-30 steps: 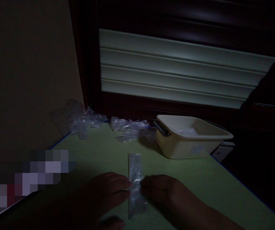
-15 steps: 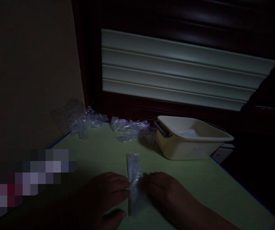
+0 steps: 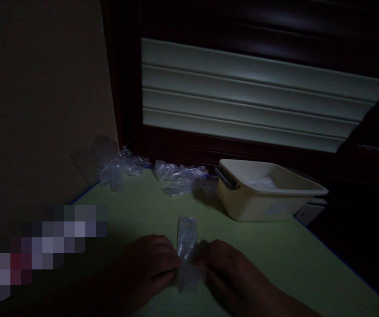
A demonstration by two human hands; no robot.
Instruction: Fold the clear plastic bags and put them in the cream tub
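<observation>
A clear plastic bag (image 3: 187, 235), folded into a narrow strip, lies on the green tabletop (image 3: 136, 220) between my hands. Its near end looks loose and crumpled. My left hand (image 3: 156, 259) is closed at the strip's left edge, thumb and fingertips together on the plastic. Across from it, my right hand (image 3: 227, 268) pinches the right edge with bent fingers. Dim light and some blur hide the exact fingertip contact.
Crumpled clear bags (image 3: 181, 176) lie along the back edge, with more plastic (image 3: 112, 169) in the left corner. A cream basin (image 3: 255, 207) with dark handles holds some plastic at the right. A pixelated patch covers the lower left.
My left thumb has come up to meet the fingers at the bag's edge. The bag's near end is more bunched and its far end has shifted slightly towards me.
</observation>
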